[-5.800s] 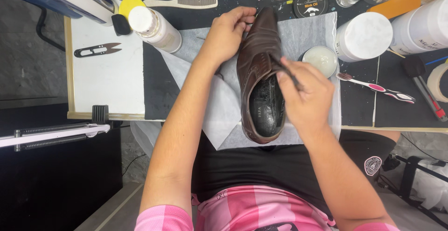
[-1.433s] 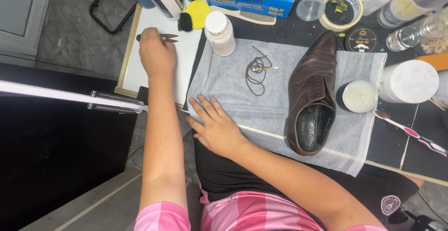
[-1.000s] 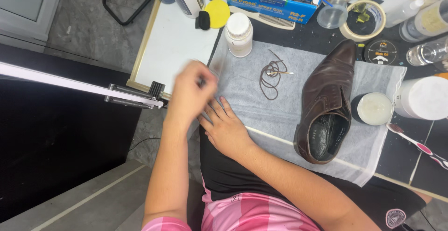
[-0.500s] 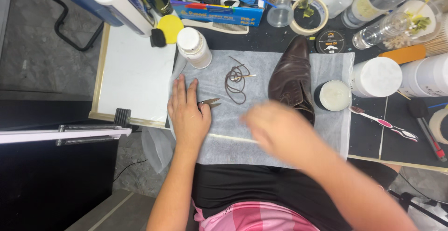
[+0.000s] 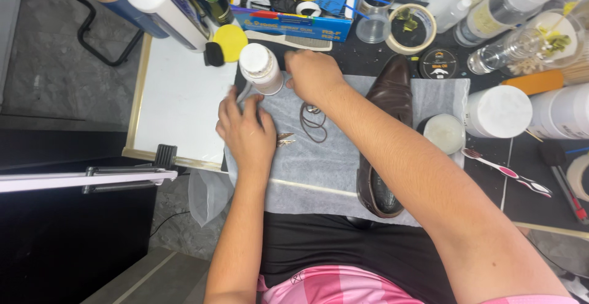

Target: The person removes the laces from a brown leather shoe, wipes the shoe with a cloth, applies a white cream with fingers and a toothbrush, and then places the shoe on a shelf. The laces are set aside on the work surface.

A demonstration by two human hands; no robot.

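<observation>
My left hand (image 5: 248, 133) lies flat on the white cloth (image 5: 319, 175), fingers spread toward a white bottle (image 5: 260, 68). The metal tips of small snips (image 5: 284, 138) stick out from under its thumb side. My right hand (image 5: 313, 74) reaches across to the cloth's far edge, right beside the bottle, with its fingers curled down; what they grip is hidden. A coiled dark shoelace (image 5: 313, 123) lies on the cloth just below that hand. A brown leather shoe (image 5: 385, 157) lies lengthwise on the cloth, partly covered by my right forearm.
An open jar of pale cream (image 5: 445, 133), a white tub (image 5: 498, 111) and a round polish tin (image 5: 439, 63) stand right of the shoe. A pink toothbrush (image 5: 506, 172) lies there too. At the back are a blue box (image 5: 294, 15), tape rolls and bottles. A white board (image 5: 178, 104) lies left.
My left hand carried the snips from the white board to the cloth and stays there. My right hand moved from the cloth's near side up to its far edge by the bottle.
</observation>
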